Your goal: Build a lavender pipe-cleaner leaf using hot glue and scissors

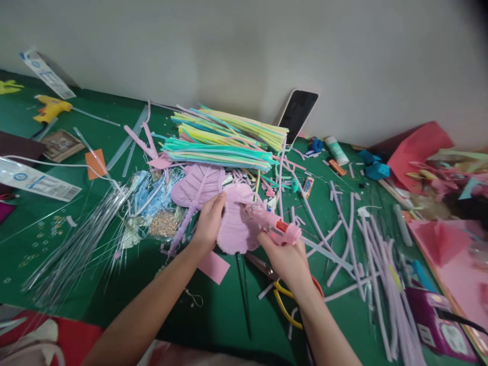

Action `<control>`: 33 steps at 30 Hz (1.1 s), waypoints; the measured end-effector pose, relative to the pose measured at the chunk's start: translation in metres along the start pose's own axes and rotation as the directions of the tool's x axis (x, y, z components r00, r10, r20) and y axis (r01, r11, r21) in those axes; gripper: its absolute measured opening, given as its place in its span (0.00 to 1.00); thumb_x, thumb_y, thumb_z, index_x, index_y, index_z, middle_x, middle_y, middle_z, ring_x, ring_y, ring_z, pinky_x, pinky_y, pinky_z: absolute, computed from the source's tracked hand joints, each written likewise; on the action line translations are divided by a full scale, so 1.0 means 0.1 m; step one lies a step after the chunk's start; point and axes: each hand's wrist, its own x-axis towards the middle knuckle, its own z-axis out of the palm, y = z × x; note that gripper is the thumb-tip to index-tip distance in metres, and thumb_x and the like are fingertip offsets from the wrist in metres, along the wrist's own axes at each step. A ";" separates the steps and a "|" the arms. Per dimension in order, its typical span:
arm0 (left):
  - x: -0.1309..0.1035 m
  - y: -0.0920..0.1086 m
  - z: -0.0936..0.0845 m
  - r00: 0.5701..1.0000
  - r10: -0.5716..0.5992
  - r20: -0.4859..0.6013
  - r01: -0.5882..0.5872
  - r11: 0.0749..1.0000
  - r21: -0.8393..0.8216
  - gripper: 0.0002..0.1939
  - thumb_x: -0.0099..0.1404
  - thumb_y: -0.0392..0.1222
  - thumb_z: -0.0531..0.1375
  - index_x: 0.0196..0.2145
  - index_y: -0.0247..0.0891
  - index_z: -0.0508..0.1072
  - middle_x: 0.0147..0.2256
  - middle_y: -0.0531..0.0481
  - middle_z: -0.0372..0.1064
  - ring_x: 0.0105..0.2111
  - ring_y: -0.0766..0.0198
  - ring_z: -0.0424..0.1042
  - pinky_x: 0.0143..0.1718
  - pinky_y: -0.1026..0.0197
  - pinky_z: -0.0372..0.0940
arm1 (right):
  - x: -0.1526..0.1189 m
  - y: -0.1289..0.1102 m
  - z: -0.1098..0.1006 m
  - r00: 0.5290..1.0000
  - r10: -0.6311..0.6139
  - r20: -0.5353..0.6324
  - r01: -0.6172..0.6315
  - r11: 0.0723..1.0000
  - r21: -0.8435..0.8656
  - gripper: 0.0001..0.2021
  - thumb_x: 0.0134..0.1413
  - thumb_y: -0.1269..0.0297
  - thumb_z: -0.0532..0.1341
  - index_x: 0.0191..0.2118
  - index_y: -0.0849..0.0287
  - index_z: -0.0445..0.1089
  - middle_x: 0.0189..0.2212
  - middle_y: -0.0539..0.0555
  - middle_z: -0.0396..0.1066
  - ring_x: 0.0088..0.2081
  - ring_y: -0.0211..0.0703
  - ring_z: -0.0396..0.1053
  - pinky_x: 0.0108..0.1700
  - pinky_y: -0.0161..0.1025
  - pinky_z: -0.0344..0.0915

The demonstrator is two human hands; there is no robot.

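Observation:
My left hand is closed on the left edge of a flat, pale pink panel with a scalloped outline, made of fuzzy pipe-cleaner rows. In my right hand is a pink hot glue gun, its nozzle over the panel's upper right part; whether the tip touches is blurred. A clear glue stick juts from its back end. Just behind my left hand lies a lilac leaf-like piece with a wrapped stem. Scissors with yellow handles rest under my right wrist.
Bundled coloured pipe cleaners lie at the back, near a phone leaning on the wall. A yellow glue gun and wire stems are on the left. Loose lilac pipe cleaners and a purple device are right.

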 end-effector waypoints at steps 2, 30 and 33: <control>0.00 0.00 0.00 1.000 0.000 -0.002 0.000 1.000 -0.001 0.16 0.62 0.54 0.58 0.26 0.39 0.67 0.29 0.51 0.71 0.35 0.59 0.69 0.42 0.60 0.62 | -0.02 0.02 0.00 0.999 0.037 0.000 -0.037 0.999 0.004 0.08 0.42 0.59 0.56 0.20 0.54 0.58 0.16 0.45 0.58 0.22 0.39 0.57 0.26 0.37 0.55; 0.03 -0.06 -0.03 0.996 0.086 -0.005 -0.086 0.996 -0.004 0.15 0.65 0.51 0.57 0.30 0.37 0.73 0.30 0.50 0.73 0.36 0.59 0.71 0.42 0.60 0.62 | -0.20 0.03 -0.03 0.998 0.041 0.046 -0.042 0.999 0.019 0.09 0.40 0.61 0.54 0.17 0.53 0.53 0.14 0.45 0.56 0.20 0.38 0.54 0.22 0.36 0.51; 0.03 -0.05 -0.02 0.996 0.079 -0.029 -0.079 0.997 -0.001 0.15 0.64 0.51 0.57 0.29 0.37 0.72 0.29 0.51 0.73 0.35 0.59 0.71 0.40 0.60 0.62 | -0.21 0.07 -0.02 0.998 0.042 0.052 -0.042 0.999 -0.001 0.09 0.41 0.61 0.54 0.17 0.53 0.52 0.13 0.44 0.55 0.18 0.37 0.53 0.21 0.36 0.49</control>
